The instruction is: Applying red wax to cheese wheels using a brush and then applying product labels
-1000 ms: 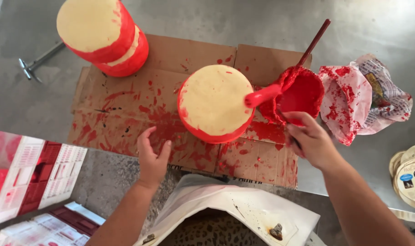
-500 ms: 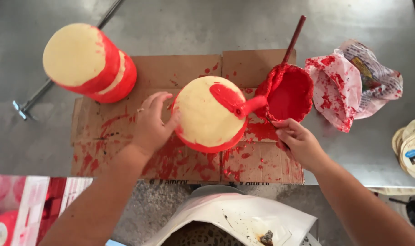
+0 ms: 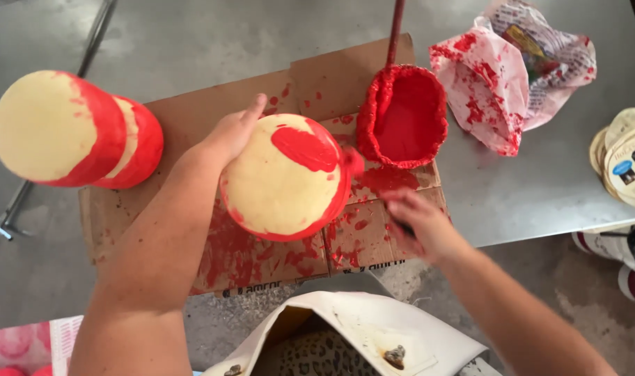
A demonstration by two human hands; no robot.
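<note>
In the centre of the frame a pale yellow cheese wheel (image 3: 286,177) stands on a paint-stained sheet of cardboard (image 3: 192,118). Its round flat face is turned up toward the camera, so its short axis runs nearly vertical, tipped slightly toward the lower left; its rim is coated red. A fresh red smear lies on the upper right part of the face.

The left hand (image 3: 230,136) rests against the wheel's upper left edge, fingers together and laid along the rim. The right hand (image 3: 418,223), at lower right of the wheel, is closed around a brush handle (image 3: 401,224), blurred, whose red tip (image 3: 352,161) touches the wheel's right edge.

Just right of the wheel sits a red paint pot (image 3: 404,118), and at the far left another partly red wheel (image 3: 70,132).
</note>
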